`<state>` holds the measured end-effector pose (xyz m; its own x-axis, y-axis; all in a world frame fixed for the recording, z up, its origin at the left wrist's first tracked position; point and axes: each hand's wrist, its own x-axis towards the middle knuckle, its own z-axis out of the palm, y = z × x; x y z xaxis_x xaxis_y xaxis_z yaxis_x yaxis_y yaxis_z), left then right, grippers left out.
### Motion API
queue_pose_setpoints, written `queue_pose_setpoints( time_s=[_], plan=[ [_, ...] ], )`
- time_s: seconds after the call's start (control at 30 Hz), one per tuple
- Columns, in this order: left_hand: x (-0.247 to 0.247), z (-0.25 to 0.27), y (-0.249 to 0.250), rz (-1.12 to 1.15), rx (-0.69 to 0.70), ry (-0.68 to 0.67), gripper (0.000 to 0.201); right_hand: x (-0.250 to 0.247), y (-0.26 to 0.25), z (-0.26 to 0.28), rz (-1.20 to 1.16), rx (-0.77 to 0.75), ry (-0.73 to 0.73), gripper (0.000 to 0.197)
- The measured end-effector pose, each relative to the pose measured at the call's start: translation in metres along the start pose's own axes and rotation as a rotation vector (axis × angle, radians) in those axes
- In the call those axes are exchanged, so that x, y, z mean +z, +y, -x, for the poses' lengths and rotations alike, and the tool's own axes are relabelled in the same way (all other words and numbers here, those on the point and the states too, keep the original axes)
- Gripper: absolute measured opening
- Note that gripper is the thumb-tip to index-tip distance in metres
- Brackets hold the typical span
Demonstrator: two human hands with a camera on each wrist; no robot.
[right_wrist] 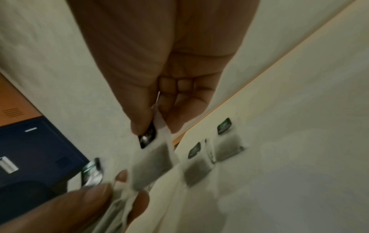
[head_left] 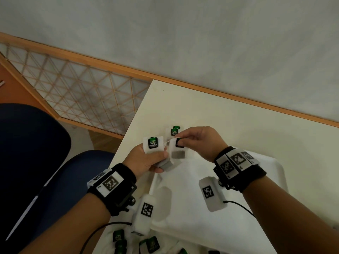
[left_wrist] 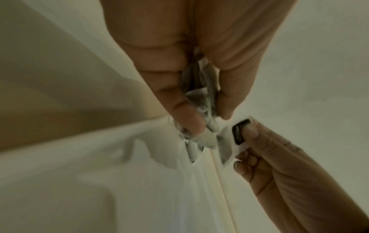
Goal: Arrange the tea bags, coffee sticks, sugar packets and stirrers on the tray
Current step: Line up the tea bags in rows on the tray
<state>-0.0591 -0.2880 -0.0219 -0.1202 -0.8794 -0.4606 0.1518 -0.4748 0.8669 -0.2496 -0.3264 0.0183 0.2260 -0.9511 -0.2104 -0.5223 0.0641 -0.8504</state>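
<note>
Nearest the body, loose tea bags [head_left: 149,244] lie on the counter [head_left: 238,125] beside the white tray [head_left: 192,208]. Above its far edge, the left hand [head_left: 146,160] grips a bunch of tea bags [head_left: 153,143], while the right hand [head_left: 200,142] pinches one tea bag [head_left: 177,150]. Beyond, two more bags [right_wrist: 211,156] lie flat.

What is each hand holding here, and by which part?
Left hand grips a bunch of tea bags around their bodies; right hand pinches one tea bag by its top edge.
</note>
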Motion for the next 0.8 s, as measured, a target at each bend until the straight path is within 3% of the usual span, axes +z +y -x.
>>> queue_pose_setpoints(
  time_s=[0.1, 0.2, 0.37, 0.57, 0.67, 0.8],
  plan=[
    [-0.003, -0.002, -0.001, 0.026, 0.001, 0.020, 0.018, -0.012, 0.008, -0.002, 0.067, 0.029, 0.075, 0.015],
    [-0.004, -0.001, -0.002, 0.008, 0.013, 0.011, 0.024, -0.018, 0.018, -0.005, 0.150, 0.068, 0.060, 0.016],
    [-0.008, -0.005, -0.004, -0.005, 0.046, -0.004, 0.017, -0.017, 0.028, -0.014, 0.119, 0.117, 0.044, 0.017],
    [-0.010, -0.005, -0.006, -0.011, 0.039, -0.040, 0.008, -0.013, 0.040, -0.028, 0.149, 0.141, 0.164, 0.013],
    [-0.008, -0.006, -0.008, -0.051, 0.025, -0.047, 0.016, -0.013, 0.044, -0.031, 0.189, 0.152, 0.195, 0.012],
    [-0.002, -0.006, -0.007, -0.083, 0.009, -0.096, 0.018, -0.012, 0.040, -0.025, 0.280, 0.057, 0.241, 0.019]
  ],
)
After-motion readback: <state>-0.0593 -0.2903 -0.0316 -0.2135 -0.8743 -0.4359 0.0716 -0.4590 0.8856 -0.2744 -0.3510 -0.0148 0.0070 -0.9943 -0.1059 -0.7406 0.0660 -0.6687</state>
